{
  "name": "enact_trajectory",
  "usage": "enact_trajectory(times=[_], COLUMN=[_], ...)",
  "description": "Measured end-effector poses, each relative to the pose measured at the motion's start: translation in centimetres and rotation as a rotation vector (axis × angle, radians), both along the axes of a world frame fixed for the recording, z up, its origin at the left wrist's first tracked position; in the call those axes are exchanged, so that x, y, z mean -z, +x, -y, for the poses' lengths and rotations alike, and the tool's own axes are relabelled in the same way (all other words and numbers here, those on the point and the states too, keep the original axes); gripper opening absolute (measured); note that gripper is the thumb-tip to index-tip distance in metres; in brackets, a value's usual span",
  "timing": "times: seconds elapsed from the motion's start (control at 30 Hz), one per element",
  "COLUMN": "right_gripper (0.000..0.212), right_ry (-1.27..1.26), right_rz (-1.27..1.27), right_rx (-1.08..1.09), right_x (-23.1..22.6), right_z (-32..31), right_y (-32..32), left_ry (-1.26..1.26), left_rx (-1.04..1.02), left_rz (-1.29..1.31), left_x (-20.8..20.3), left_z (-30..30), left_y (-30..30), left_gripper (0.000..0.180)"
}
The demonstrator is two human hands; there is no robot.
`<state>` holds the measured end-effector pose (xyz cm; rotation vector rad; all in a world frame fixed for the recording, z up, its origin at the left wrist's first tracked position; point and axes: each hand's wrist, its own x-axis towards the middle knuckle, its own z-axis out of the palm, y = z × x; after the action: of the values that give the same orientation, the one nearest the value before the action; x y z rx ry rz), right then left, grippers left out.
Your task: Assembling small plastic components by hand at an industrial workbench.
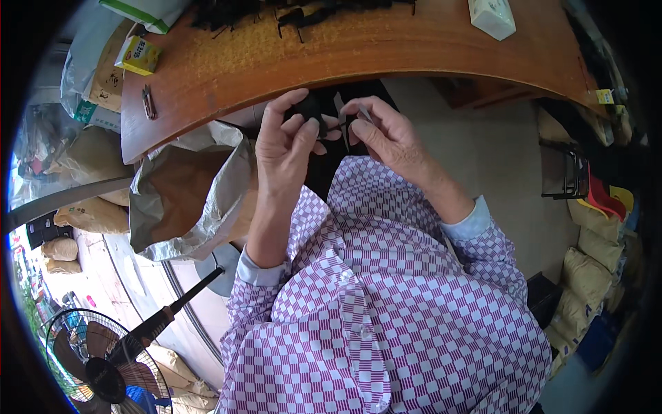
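Note:
My left hand (288,141) is raised just below the wooden table's edge (358,58), fingers closed around a small black piece (308,108). Close beside it, my right hand (386,134) pinches a thin metal tool (363,113) whose tip points toward the black piece. The two hands almost touch. Both forearms come out of purple-and-white checked sleeves. On the far side of the table lies a heap of similar small black parts (276,10). What exactly the black piece is stays unclear, since my fingers cover most of it.
A small metal clipper (148,102) and a yellow box (139,55) lie at the table's left end; a white box (492,16) sits at the back right. A grey open sack (196,193) stands left of me. A floor fan (96,359) is lower left, filled sacks (586,269) at right.

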<state>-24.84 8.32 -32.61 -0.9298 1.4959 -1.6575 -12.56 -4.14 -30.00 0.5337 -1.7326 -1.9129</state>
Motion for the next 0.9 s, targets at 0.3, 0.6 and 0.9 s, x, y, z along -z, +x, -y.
enact_trajectory(times=[0.3, 0.6, 0.9], right_gripper=[0.021, 0.025, 0.016], right_ry=[-0.198, -0.046, -0.008], right_rz=[0.501, 0.492, 0.085], right_rx=[-0.141, -0.324, -0.122], right_x=[-1.2, -0.2, -0.3], right_z=[-0.2, -1.0, -0.7], right_y=[-0.9, -1.7, 0.9], left_ry=[0.423, 0.264, -0.260], left_rx=[0.243, 0.429, 0.255], left_rz=[-0.099, -0.002, 0.247], left_x=[-0.6, -0.8, 1.1], left_z=[-0.3, -1.0, -2.1], left_y=[0.5, 0.4, 1.0], left_gripper=[0.034, 0.036, 0.045])
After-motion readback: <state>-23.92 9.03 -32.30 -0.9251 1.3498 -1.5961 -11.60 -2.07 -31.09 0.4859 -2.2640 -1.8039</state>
